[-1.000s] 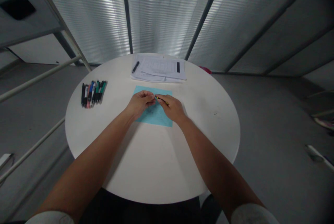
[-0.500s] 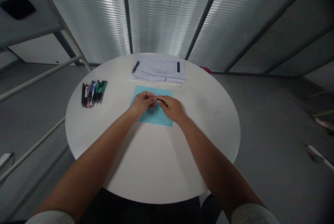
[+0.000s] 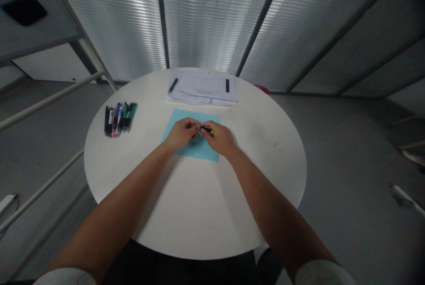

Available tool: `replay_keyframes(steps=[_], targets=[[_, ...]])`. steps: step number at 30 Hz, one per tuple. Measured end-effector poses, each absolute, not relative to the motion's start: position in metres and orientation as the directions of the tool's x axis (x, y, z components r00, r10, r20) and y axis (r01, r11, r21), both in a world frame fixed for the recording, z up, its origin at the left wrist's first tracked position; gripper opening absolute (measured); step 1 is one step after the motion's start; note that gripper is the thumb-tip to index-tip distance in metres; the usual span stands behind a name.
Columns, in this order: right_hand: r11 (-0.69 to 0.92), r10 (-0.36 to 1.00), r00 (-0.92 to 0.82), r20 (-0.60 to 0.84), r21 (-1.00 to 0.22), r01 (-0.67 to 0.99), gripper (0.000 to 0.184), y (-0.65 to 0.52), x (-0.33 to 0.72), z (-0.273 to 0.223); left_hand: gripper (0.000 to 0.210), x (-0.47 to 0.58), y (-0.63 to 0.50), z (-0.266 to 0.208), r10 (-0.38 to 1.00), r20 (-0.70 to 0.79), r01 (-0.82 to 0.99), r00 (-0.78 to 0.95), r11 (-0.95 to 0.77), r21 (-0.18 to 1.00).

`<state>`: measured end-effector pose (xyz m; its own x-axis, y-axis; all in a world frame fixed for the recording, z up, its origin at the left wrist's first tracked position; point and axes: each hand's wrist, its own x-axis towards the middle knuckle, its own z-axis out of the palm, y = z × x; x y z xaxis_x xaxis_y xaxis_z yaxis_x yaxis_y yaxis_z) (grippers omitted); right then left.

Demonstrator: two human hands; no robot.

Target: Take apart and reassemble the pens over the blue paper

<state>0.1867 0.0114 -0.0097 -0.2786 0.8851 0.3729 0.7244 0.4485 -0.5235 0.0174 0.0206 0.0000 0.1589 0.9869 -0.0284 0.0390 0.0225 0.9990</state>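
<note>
Two hands, left hand [image 3: 182,134] and right hand [image 3: 220,137], meet over a blue sheet [image 3: 202,153], just 12 o'clock of center on the white surface [image 3: 199,205]. Right closed on a small black-and-yellow piece [image 3: 207,129]; left fingertips pinched at its 10 o'clock end, contents unclear. Step: probably fine two-handed fiddling; next move likely calls for steady right grip. Pens [image 3: 120,119] at 10 o'clock, no readable brands. Printed papers [image 3: 207,86] at 12, text illegible.

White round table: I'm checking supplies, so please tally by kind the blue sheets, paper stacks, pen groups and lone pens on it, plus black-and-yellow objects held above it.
Light-blue paper sheet: 1
White printed paper stack: 1
Group of multicoloured slim pens: 1
Lone slim black pen: 1
Slim black-and-yellow object in right hand: 1
Total: 5
</note>
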Motion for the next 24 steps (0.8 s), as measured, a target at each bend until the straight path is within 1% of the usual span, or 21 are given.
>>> replay_keyframes(steps=[5, 8, 12, 17, 20, 22, 24], targets=[[0.511, 0.846, -0.295, 0.445, -0.515, 0.688, 0.014, 0.0126, 0.1877, -0.0104, 0.016, 0.0146, 0.0201, 0.002, 0.983, 0.008, 0.109, 0.185, -0.029, 0.994], [0.525, 0.836, -0.295, 0.464, -0.517, 0.676, 0.01, 0.0128, 0.1886, -0.0116, 0.018, 0.0123, 0.021, 0.0008, 0.976, 0.032, 0.153, 0.217, -0.066, 0.986], [0.545, 0.822, -0.303, 0.482, -0.515, 0.662, 0.009, 0.0129, 0.1891, -0.0123, 0.02, 0.0116, 0.0212, -0.0007, 0.97, 0.059, 0.166, 0.234, -0.1, 0.981], [0.577, 0.801, -0.315, 0.51, -0.515, 0.634, 0.006, 0.013, 0.1882, -0.0117, 0.024, 0.0117, 0.0218, -0.0029, 0.977, 0.062, 0.219, 0.203, -0.107, 0.97], [0.588, 0.792, -0.314, 0.524, -0.516, 0.623, 0.01, 0.0141, 0.188, -0.0129, 0.027, 0.0114, 0.023, -0.004, 0.984, 0.05, 0.23, 0.17, -0.089, 0.969], [0.578, 0.796, -0.286, 0.534, -0.529, 0.621, 0.018, 0.015, 0.188, -0.014, 0.027, 0.0113, 0.0227, -0.0029, 0.983, 0.04, 0.218, 0.177, -0.079, 0.973], [0.567, 0.799, -0.25, 0.547, -0.546, 0.617, 0.021, 0.0157, 0.1883, -0.0144, 0.025, 0.0116, 0.021, 0.0002, 0.98, 0.03, 0.203, 0.197, -0.071, 0.977]])
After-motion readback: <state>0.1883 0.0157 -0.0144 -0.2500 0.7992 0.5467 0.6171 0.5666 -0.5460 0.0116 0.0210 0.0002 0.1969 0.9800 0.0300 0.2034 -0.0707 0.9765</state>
